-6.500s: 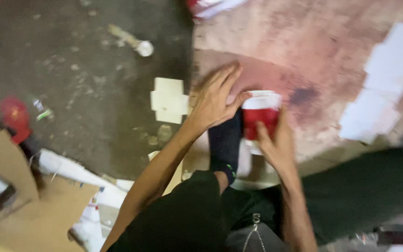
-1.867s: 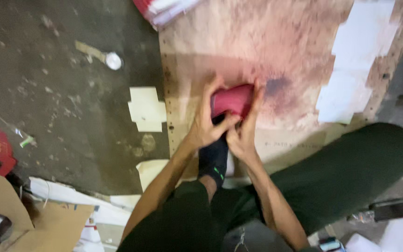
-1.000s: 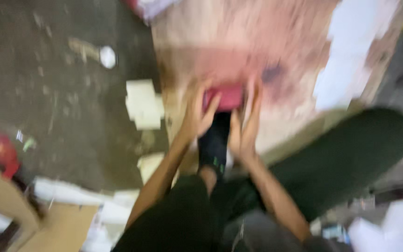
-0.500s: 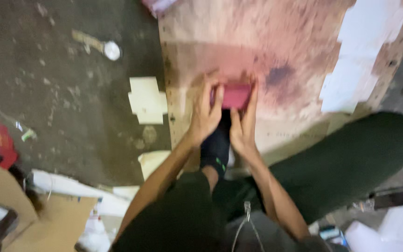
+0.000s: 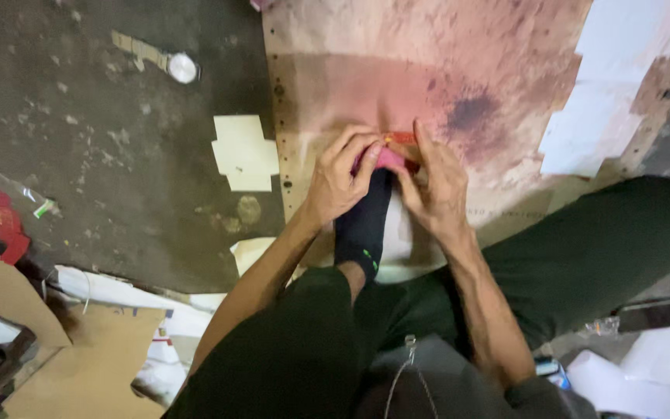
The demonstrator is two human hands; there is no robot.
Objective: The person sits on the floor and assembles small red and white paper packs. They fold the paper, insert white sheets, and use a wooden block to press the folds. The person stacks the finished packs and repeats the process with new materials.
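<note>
Both hands (image 5: pixel 385 182) pinching red piece (image 5: pixel 391 157), mostly hidden by fingers

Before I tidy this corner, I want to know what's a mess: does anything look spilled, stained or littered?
Yes. The board carries a dark purple blotch within a red stain, just beyond the hands. Paper scraps and a round cap lie loose on the gritty floor.

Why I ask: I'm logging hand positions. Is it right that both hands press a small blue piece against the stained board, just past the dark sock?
Not quite: the piece is red-pink, not blue. The head view shows the left hand and right hand pressing the small red-pink piece against the stained board, just past the dark sock.
</note>
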